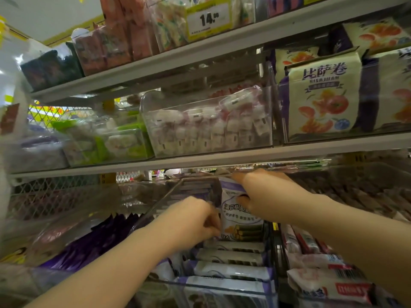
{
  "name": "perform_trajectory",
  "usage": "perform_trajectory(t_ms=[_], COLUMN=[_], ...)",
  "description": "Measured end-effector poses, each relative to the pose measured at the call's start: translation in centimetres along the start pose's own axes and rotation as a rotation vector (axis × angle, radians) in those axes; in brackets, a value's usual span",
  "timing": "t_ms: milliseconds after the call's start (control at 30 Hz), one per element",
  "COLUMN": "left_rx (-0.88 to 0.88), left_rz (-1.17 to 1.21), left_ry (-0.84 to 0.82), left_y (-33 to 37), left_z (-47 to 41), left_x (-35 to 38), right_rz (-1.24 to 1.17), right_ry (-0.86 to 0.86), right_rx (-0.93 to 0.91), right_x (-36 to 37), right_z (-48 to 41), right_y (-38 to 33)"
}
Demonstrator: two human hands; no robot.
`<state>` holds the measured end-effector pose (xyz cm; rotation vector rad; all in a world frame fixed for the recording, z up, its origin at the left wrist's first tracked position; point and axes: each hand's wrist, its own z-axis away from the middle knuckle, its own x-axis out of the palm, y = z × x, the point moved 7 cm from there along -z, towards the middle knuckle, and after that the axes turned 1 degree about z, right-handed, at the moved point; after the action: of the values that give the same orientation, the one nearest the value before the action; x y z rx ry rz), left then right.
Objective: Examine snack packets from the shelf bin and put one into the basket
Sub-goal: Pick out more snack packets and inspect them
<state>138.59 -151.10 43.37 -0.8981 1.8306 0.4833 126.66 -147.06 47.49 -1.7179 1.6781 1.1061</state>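
- Snack packet point(239, 215): white and purple, held upright over the clear shelf bin point(169, 282), with its lower edge close to the row of like packets point(231, 256) lying in that bin.
- Right hand point(264, 196): grip clamped on the packet's top, thumb across its front.
- Left hand point(189, 221): grip pinched on the packet's lower left edge, fingers curled.
- Shelf edge point(200, 160): runs just above both hands.
- On that shelf: a clear bin of small pink-and-white wrapped items point(206, 125), and to its right a large bag printed with orange fruit point(322, 96).
- Yellow price tag point(209, 18): reads 14.00, on the top shelf.

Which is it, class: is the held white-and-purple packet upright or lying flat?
Upright: the packet stands on end, printed face showing, right hand gripping its top, left hand pinching its left edge.
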Motion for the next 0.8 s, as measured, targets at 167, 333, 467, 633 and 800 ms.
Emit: perform_trajectory(t_ms=[167,333,467,633,800], left_rx=[0.051,0.072,0.143,0.201,0.223], left_rz=[-0.338,-0.434,-0.376,-0.224,-0.074], left_ry=[-0.254,-0.309,-0.205,0.017,0.233], left_y=[1.4,2.0,2.3,2.1,0.7], left_z=[-0.6,-0.8,-0.1,1.2,4.1], left_x=[3.6,4.0,2.1,-2.0,-7.2], right_rz=[-0.017,-0.006,-0.006,-0.023,-0.029], right_ry=[-0.068,-0.022,-0.015,-0.058,-0.196], right_rx=[0.032,0.022,0.027,0.028,0.018], right_x=[0.0,0.0,0.0,0.0,0.6], right_z=[-0.7,-0.4,-0.2,-0.6,-1.0], right_y=[0.5,1.0,0.8,0.8,0.9])
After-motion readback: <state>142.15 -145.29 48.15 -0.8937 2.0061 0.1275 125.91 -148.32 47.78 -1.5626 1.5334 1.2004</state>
